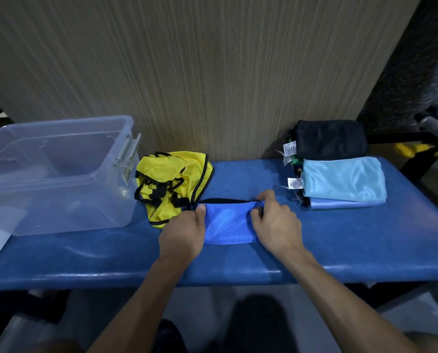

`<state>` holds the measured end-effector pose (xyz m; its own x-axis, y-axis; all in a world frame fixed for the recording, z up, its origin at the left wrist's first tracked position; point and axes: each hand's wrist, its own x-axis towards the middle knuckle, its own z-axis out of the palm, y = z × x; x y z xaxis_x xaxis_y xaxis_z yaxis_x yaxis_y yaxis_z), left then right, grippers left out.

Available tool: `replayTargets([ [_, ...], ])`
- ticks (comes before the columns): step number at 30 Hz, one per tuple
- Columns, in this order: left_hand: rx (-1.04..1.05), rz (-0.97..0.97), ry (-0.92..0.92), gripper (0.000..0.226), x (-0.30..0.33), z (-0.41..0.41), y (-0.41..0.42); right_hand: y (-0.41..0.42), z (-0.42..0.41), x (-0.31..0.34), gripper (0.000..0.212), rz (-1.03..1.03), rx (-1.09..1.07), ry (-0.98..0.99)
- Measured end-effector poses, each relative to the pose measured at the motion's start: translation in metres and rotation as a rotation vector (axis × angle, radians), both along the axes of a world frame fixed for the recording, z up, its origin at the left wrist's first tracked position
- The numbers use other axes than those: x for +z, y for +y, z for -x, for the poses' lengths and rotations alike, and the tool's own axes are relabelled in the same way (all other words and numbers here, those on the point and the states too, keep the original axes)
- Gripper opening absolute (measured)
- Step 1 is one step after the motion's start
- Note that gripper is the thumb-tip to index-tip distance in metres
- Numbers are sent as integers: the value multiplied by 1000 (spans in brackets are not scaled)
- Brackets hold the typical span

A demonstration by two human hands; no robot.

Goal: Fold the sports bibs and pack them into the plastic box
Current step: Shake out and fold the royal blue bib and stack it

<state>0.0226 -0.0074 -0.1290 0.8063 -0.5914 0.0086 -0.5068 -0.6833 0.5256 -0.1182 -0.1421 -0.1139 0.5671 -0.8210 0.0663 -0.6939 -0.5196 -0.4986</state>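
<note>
The step in hand looks like the folding of one bib, and it seems close to its end. A blue bib (pixel 226 224) lies on the blue tabletop (pixel 340 238) between the two hands, already reduced to a compact rectangle with a black trim along its far edge. The left hand (pixel 183 234) holds the left end of this bib, the thumb lying on top of the cloth and the other fingers curled at its edge. The right hand (pixel 276 222) grips the right end, with the fingers curled around the far corner near the trim. Just beyond the left hand, touching the corner of the blue bib, a yellow bib (pixel 172 179) with black straps lies crumpled and not yet folded. Further to the left of that hand stands the plastic box (pixel 60 174), clear and open; I can see no bib inside it. Beyond the right hand, well apart from it, a stack of folded cloths (pixel 340 169) rests on the tabletop, dark on top and light blue below. In my judgement, the next move calls for one more fold or a smoothing, and then both hands must keep the packet tight while they carry it leftward into the box, because this thin slippery cloth can easily open again.
</note>
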Motion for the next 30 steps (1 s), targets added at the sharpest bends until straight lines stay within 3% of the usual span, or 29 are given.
replayTargets([
  [4, -64, -65, -279, 33, 4, 3, 3, 4, 1, -1, 29, 120, 33, 71],
  [8, -196, -220, -574, 37, 16, -2, 2, 1, 0, -8, 27, 269, 85, 42],
  [13, -380, -430, -696, 35, 35, -11, -4, -9, -2, -20, 15, 364, 128, 73],
  [16, -508, -531, -775, 33, 39, -14, -10, -14, -3, -22, 21, 368, 124, 61],
  [19, -480, -427, -694, 12, 37, -24, -13, -15, -5, -24, 41, 364, 106, 17],
  [22, -396, -408, -461, 28, 27, -30, -20, -15, -8, -25, 46, 354, 70, 21],
  [24, -325, -434, -411, 33, 22, -27, -24, -17, -12, -22, 40, 298, 66, 52],
  [27, -325, -330, -618, 22, 18, -26, -29, -20, -17, -17, 37, 211, 52, 57],
  [30, -521, -93, -729, 26, 12, -30, -32, -20, -21, -15, 37, 157, 37, 61],
])
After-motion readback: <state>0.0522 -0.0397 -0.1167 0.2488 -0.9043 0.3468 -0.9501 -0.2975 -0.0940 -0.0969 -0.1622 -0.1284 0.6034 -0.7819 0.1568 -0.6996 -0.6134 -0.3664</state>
